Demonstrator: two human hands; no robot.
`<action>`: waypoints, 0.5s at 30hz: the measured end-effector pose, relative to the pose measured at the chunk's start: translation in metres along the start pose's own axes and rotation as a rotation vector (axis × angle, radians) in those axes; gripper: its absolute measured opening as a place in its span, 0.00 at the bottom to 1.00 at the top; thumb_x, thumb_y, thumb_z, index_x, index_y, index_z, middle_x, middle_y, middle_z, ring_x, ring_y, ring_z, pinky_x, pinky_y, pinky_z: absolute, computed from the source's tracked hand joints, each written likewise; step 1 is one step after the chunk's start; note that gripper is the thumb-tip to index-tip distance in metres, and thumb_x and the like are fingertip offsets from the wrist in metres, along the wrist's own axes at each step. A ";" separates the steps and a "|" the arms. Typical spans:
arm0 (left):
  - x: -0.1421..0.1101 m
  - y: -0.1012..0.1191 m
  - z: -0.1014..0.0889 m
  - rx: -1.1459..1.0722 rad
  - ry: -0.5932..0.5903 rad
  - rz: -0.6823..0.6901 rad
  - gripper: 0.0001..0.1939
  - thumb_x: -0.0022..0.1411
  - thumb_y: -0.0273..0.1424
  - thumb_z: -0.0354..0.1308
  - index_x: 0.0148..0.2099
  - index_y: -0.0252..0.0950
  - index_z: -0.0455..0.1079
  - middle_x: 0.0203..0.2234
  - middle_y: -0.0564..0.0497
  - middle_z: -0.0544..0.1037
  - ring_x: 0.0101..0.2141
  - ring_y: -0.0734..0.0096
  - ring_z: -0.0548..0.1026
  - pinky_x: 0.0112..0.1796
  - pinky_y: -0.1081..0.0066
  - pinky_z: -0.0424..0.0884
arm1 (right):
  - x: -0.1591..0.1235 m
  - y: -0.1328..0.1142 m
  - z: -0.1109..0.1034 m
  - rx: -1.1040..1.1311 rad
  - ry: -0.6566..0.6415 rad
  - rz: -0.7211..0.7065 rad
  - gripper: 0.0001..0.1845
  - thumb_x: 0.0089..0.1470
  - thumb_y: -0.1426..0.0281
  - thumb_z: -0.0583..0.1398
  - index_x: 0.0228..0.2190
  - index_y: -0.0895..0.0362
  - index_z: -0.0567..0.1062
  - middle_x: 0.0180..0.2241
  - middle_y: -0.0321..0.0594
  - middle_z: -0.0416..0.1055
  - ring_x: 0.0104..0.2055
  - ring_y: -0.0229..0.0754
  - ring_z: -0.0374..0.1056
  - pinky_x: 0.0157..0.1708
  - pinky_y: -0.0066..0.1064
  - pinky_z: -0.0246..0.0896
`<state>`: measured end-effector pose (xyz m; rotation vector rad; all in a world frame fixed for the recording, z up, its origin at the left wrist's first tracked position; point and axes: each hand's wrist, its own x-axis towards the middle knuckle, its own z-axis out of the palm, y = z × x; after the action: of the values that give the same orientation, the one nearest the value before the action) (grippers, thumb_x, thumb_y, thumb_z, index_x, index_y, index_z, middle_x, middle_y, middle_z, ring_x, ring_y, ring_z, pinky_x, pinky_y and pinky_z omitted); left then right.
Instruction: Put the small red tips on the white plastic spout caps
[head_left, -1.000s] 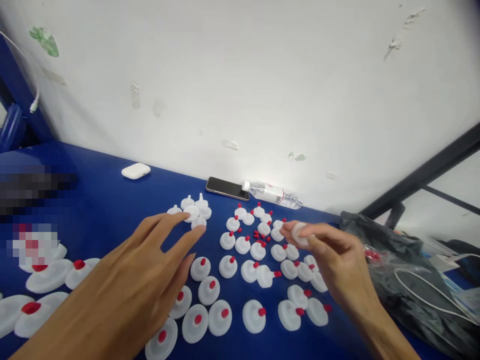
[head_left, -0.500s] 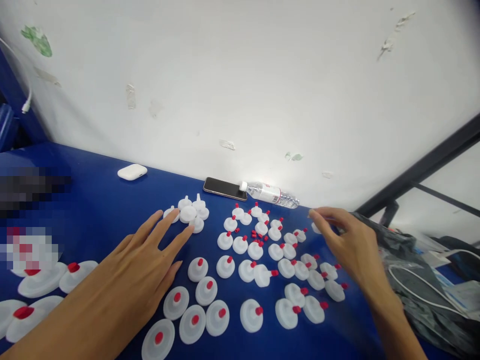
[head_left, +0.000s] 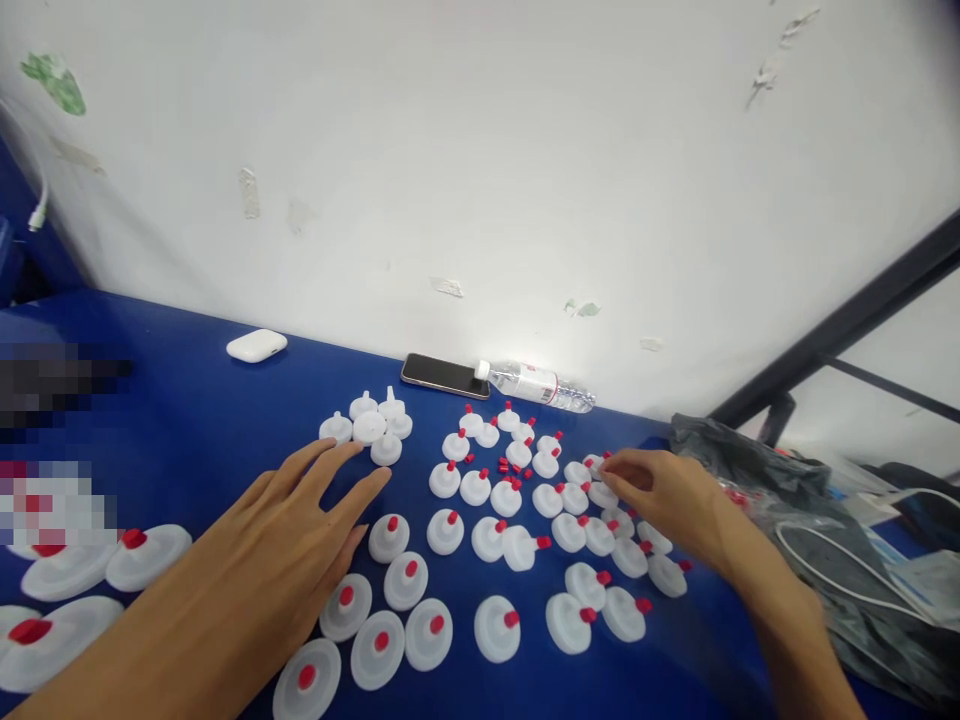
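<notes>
Many white plastic caps with red tips lie spread over the blue table. A small group of white caps without red tips sits further back, just beyond my left hand. That hand lies flat on the table, fingers stretched out and apart, holding nothing. My right hand hovers over the right side of the spread, fingers curled down onto a white cap at their tips. A few loose red tips lie in the middle of the caps.
A black phone, a lying water bottle and a white earbud case rest by the wall. A black plastic bag with cables fills the right side. Larger red-tipped caps lie at the left, beside a blurred patch.
My right hand set down the white cap it was holding, swung out to the right, then came back down onto the caps. My left hand drew back slightly.
</notes>
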<state>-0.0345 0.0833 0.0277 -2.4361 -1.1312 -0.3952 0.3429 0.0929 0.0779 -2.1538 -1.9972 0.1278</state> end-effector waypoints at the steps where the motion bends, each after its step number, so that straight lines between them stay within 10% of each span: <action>1: 0.000 -0.001 -0.001 0.006 -0.009 0.015 0.26 0.51 0.20 0.46 0.49 0.35 0.76 0.49 0.36 0.81 0.52 0.38 0.77 0.45 0.41 0.80 | 0.000 0.000 0.000 0.001 -0.007 0.002 0.09 0.55 0.64 0.59 0.32 0.48 0.81 0.32 0.33 0.83 0.36 0.47 0.78 0.36 0.35 0.68; 15: 0.010 -0.001 -0.028 0.048 -0.185 -0.022 0.34 0.49 0.15 0.49 0.56 0.41 0.72 0.53 0.44 0.79 0.54 0.44 0.76 0.49 0.47 0.79 | -0.005 -0.036 -0.001 0.011 0.234 -0.101 0.17 0.62 0.55 0.54 0.36 0.50 0.78 0.37 0.36 0.82 0.41 0.49 0.77 0.41 0.37 0.68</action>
<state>-0.0306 0.0770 0.0561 -2.4603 -1.2286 -0.1498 0.3071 0.0900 0.0865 -1.9542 -1.9585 -0.1228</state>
